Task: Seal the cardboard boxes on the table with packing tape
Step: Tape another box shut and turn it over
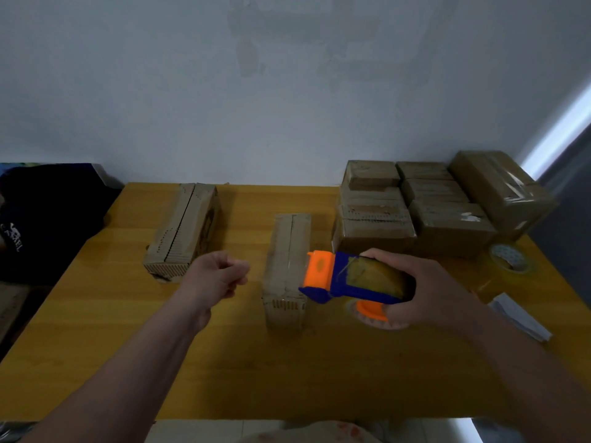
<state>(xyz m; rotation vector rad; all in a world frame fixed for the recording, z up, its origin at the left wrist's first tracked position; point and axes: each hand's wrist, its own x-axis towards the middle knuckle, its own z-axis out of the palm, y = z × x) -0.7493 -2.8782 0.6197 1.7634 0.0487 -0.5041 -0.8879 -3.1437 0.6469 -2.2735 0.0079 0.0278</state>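
Yellow table (287, 362) against pale wall (287, 107) — right grip (425, 282) clamped on tape dispenser (345, 279), left grip (217, 279) curled, empty.

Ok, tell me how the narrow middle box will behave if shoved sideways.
The middle box looks narrow for its height, so a high sideways shove may tip it rather than slide it. Corrugated walls suggest it is stiff; its weight cannot be judged. Its top seam shows a gap, so the flaps may give under pressure.
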